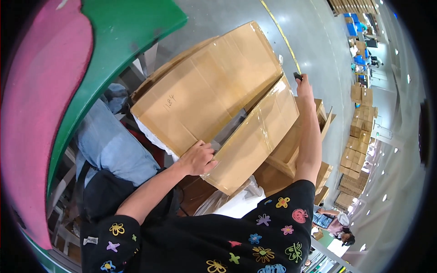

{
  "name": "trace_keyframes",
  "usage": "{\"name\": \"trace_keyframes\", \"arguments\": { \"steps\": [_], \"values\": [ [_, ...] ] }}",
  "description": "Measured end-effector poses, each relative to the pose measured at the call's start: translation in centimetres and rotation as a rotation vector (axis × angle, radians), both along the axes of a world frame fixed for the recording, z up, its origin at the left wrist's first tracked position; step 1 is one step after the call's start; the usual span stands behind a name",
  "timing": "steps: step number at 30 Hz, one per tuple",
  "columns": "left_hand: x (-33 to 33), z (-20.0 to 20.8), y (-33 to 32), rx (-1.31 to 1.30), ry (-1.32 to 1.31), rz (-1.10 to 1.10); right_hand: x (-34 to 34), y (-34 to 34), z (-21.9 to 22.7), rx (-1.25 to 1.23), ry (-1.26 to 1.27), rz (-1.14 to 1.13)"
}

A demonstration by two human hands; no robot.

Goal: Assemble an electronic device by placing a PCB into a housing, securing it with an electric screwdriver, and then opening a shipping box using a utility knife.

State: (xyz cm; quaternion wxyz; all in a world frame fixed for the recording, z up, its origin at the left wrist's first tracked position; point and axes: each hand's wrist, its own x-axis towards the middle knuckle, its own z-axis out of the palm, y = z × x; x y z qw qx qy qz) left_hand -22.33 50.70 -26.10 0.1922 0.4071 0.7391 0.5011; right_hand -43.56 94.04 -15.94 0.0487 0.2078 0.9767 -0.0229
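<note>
- Right in the middle sits a big cardboard box (214, 91), brown and matte, its two top flaps partly lifted apart along the centre seam.
- Clear glossy tape runs in strips over both flaps and catches the light; the far-left flap (200, 86) is broad and flat, with a small handwritten mark on it.
- The near-right flap (259, 136) is a long rectangle, tilted up, with a dark gap showing between it and the other.
- The left hand (198, 159) is curled over the near end of that flap, fingers closed on its edge at the seam.
- The right hand (302, 84) reaches to the far end of the same flap, fist closed around a small dark tool (297, 76); what kind of tool it is I cannot tell.
- White crinkly plastic wrap (236, 202) pokes out beneath the box on the near side, and more white shows at its left edge.
- Left of the box, soft blue denim (114, 145) lies bundled, beside a smooth green-edged surface (114, 45) and a pink one (41, 91).
- Far right, neat stacks of cartons (359, 136) stand on the polished grey floor (318, 45), which bears a thin yellow line.
- Near right, another person (334, 225) bends low.
</note>
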Motion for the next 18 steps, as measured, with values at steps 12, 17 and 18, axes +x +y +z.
{"name": "trace_keyframes", "arguments": {
  "steps": [12, 17, 18],
  "values": [
    [-0.7, 0.7, 0.3, 0.005, -0.022, -0.031, -4.3, 2.3, -3.1, 0.092, -0.05, 0.317],
    [-0.8, 0.4, 0.6, 0.038, -0.044, -0.051, -4.7, 5.6, -1.0, 0.091, -0.036, 0.335],
    [-0.9, 0.7, 0.7, 0.019, -0.046, -0.08, -3.7, 6.1, -2.4, 0.098, -0.13, 0.353]
  ]
}}
